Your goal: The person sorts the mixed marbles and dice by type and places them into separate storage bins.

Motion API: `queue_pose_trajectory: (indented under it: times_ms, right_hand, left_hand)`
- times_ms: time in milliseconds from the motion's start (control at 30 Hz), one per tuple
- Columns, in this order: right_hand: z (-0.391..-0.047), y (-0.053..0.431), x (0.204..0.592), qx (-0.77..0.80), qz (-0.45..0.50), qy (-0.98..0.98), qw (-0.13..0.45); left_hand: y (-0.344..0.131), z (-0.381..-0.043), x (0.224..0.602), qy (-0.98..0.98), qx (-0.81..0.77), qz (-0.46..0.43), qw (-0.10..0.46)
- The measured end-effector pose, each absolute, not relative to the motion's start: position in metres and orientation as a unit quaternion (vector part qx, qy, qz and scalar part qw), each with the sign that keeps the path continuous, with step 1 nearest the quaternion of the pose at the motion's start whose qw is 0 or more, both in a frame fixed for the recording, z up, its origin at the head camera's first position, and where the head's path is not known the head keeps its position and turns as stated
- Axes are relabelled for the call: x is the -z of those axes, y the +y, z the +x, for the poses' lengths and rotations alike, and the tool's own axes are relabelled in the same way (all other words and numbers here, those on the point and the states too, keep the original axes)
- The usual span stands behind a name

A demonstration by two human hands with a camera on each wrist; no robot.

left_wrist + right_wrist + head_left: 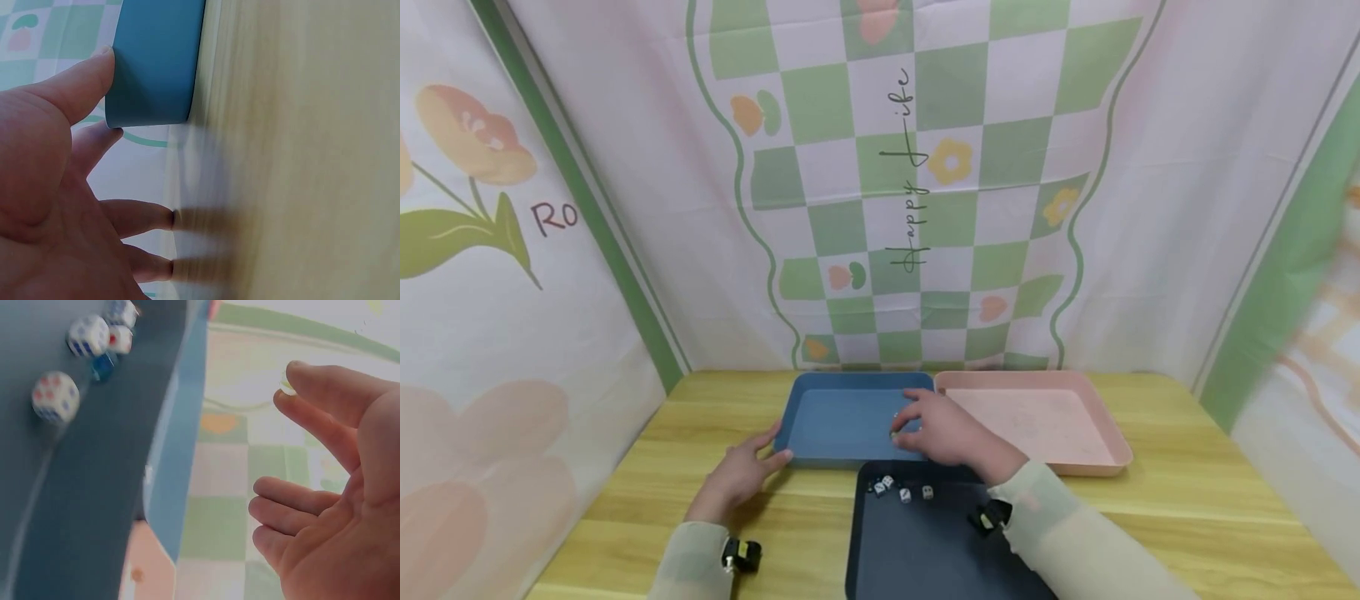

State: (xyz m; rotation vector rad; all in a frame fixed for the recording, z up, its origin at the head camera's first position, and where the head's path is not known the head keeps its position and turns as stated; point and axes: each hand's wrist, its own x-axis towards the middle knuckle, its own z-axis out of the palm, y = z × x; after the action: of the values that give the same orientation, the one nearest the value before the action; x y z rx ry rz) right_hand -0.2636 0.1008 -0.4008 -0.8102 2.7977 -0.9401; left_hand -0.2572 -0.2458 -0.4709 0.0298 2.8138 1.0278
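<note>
With fingers apart, the left hand (739, 477) touches the near left corner of the blue tray (838, 423). Over this tray, the right hand (946, 429) pinches a small clear piece (285, 382); in front, the dark tray (943, 546) holds white dice (905, 495).

Three trays are present: one blue tray (838, 417), one pink tray (1037, 421) and one dark tray (936, 550). The dark tray contains four visible white dice (905, 495). Two hands (737, 477) (943, 427) and one table (797, 542) are visible.
</note>
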Motion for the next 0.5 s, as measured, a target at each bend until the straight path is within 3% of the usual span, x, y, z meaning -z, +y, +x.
queue_pose_trajectory:
  times_ms: [500]
  right_hand:
    - [-0.279,0.134,0.391,0.375,-0.155,0.914,0.016]
  left_hand:
    - [-0.246,-0.257,0.469,0.939,-0.337,0.015,0.071]
